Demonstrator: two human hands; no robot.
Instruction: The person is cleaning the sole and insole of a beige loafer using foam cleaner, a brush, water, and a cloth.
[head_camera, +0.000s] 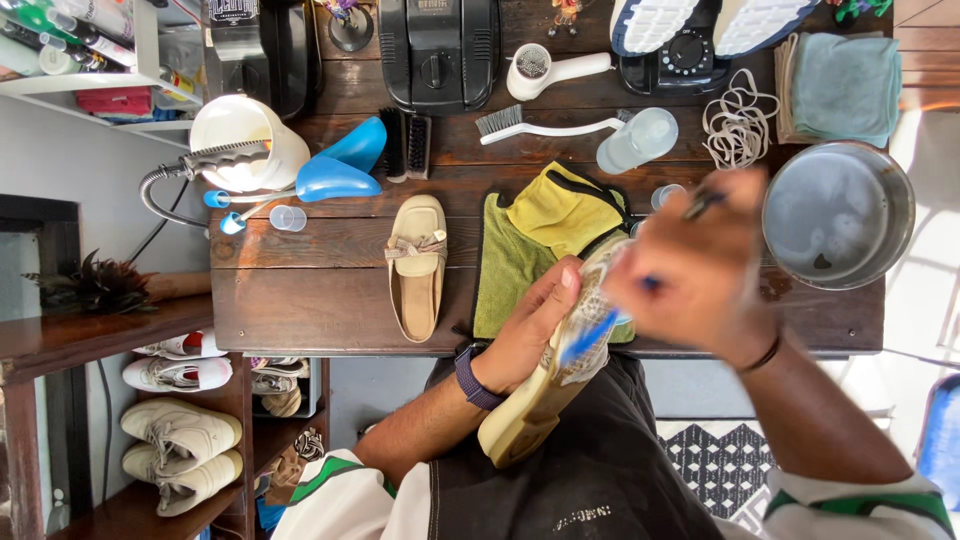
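The left hand (530, 325) is wrapped around a beige sandal (545, 375), holding it tilted above the lap at the near edge of the wooden table (320, 300). The right hand (700, 265), blurred, is closed on a blue-handled brush (595, 332) whose head lies against the sandal's footbed. Just beyond the hands a green cloth (505, 270) lies on the table with a yellow cloth (560, 210) on top. To the left of the cloths the matching sandal (417, 265) lies flat. To the right stands a metal bowl (838, 212). Farther off lie a white-handled brush (545, 125), a clear spray bottle (637, 140), a heap of shoelaces (738, 125) and folded teal towels (848, 85)
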